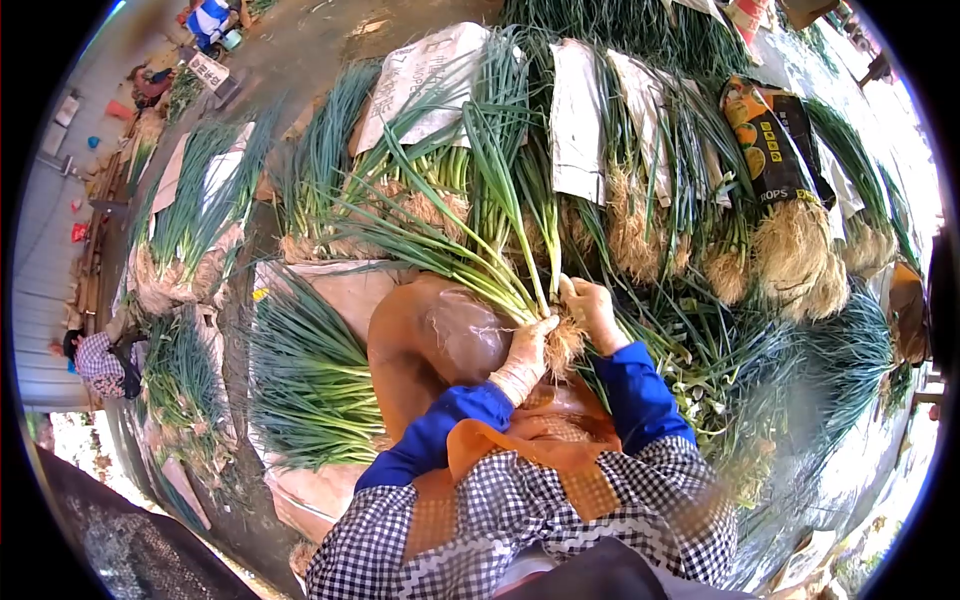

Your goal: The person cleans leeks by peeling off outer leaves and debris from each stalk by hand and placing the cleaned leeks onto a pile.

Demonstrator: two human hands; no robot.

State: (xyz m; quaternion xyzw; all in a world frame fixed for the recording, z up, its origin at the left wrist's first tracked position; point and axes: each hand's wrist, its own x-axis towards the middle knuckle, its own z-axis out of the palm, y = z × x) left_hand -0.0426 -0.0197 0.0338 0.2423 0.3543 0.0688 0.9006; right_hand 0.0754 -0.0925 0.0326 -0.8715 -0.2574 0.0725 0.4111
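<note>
Over my lap, my left hand point(528, 358) is closed round the lower stems of a small bunch of green onions point(500, 275). Their leaves fan away up and to the left, and the pale stringy roots point(566, 347) hang between my two hands. My right hand point(593, 312) has its fingers bent and pinched at the base of a more upright green onion point(541, 262), just above the roots. Both hands seem to wear thin light gloves. My fingertips partly cover the stem ends.
To the left, a pile of green onions point(310, 375) lies on tan sacking point(315, 495). Rooted bundles line up ahead, some under white sacks point(425, 85) and a black printed bag point(775, 140). Loose leaves point(700, 390) litter the right side. Another person point(100, 362) is at far left.
</note>
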